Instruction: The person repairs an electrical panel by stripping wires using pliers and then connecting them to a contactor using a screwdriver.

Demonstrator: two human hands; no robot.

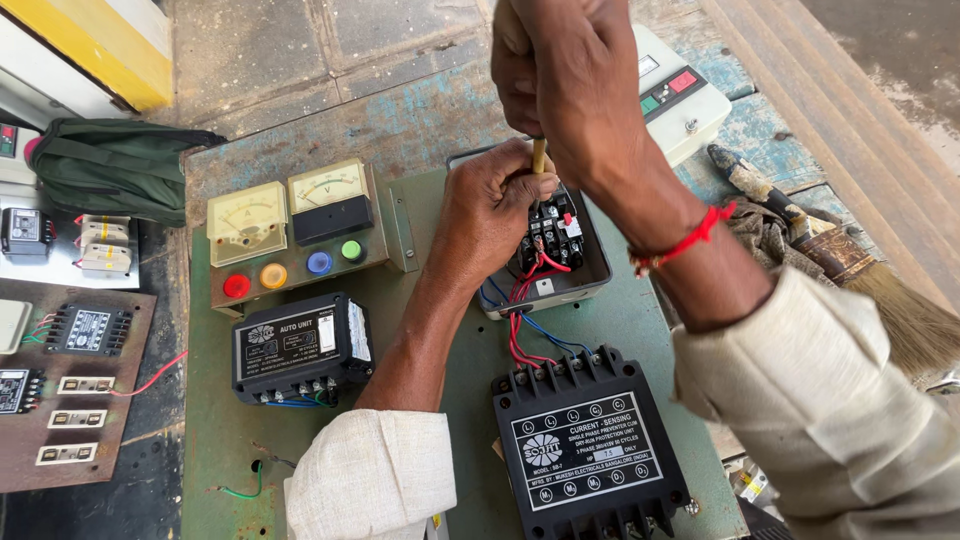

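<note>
The right hand [565, 80] gripped a yellow-handled screwdriver [539, 156] above the grey open starter box [590, 270]; the left hand [490, 210] closed around its shaft.

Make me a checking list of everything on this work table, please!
Surface: green metal panel, worn and scratched.
Job's things: open grey switch box; yellowish screwdriver handle over it.
Clutter: black sensing unit, black auto unit, two meters above four coloured lamps, a brush.
Grippers: left hand steadies the tool at the box; right hand grips its top.
Cables: red and blue wires join box and sensing unit.
Surroundings: green bag, brown parts board.
</note>
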